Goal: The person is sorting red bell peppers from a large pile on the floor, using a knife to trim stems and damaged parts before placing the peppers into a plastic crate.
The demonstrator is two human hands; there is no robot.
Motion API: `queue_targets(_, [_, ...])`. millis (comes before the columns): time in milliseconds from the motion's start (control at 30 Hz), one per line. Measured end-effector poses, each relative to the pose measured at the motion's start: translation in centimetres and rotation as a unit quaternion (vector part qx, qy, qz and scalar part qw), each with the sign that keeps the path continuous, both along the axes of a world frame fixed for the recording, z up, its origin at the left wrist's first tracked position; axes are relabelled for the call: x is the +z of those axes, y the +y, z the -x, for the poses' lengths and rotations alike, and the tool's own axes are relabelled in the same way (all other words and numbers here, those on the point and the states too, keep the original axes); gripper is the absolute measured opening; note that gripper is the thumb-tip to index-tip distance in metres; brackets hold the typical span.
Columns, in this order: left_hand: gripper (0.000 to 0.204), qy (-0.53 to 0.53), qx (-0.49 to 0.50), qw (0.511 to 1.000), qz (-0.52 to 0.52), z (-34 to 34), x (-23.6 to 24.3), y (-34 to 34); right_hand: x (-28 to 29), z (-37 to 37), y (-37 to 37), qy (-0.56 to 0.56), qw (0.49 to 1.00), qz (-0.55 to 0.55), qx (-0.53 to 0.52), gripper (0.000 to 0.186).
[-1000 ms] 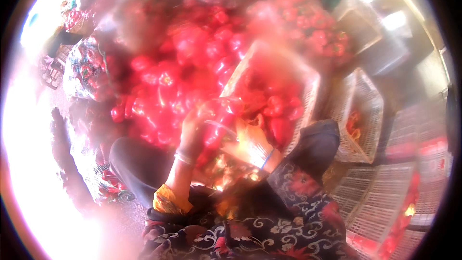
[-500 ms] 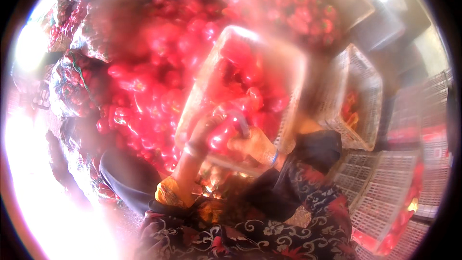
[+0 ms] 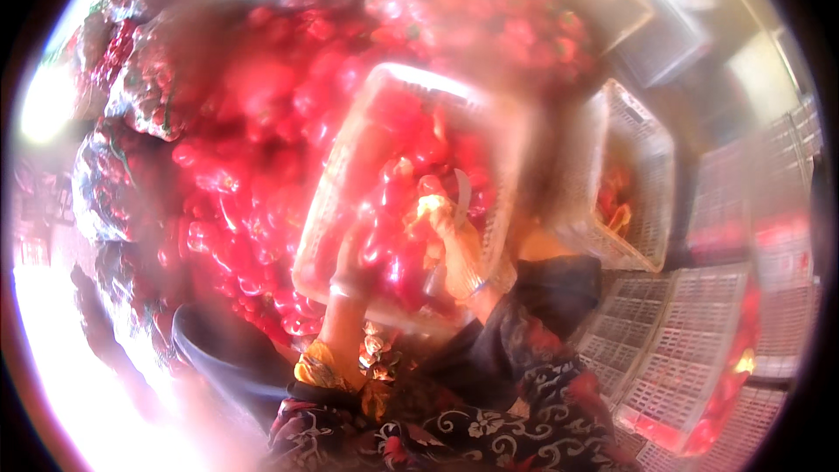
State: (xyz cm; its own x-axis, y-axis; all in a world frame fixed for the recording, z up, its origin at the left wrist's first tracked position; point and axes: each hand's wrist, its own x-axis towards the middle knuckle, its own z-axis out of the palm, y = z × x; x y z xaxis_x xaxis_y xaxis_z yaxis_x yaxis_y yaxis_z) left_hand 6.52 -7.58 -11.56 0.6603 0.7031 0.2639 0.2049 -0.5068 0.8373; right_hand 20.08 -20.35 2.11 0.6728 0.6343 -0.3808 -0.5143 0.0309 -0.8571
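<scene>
Red peppers (image 3: 406, 275) fill much of a pale slatted crate (image 3: 322, 223) at the middle of the frame, where the right hand (image 3: 451, 245) grips a small curved blade (image 3: 462, 194) and the left hand (image 3: 352, 249) reaches in among them, too blurred to tell whether it holds one. Beyond the crate, a loose pepper heap (image 3: 227, 245) spreads through the left centre, with netted sacks (image 3: 100, 183) at far left and stacked crates (image 3: 703, 315) at lower right.

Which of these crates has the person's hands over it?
The middle crate, holding many red peppers: the left hand and right hand are both over it. No other crate has one; the crate to its right shows only a few pieces.
</scene>
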Motion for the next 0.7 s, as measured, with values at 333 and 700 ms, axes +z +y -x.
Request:
queue_targets(333, [0.035,-0.170,0.029,0.817,0.550,-6.7,5.5,1.0,2.0,-2.8,-2.3,0.143,0.959,-0.083,-0.232,0.030])
queue_targets(700, [0.038,0.283,-0.166,0.938,-0.113,-27.4,2.9,2.4,6.0,-4.1,-3.6,0.103,0.934,-0.087,-0.330,0.031])
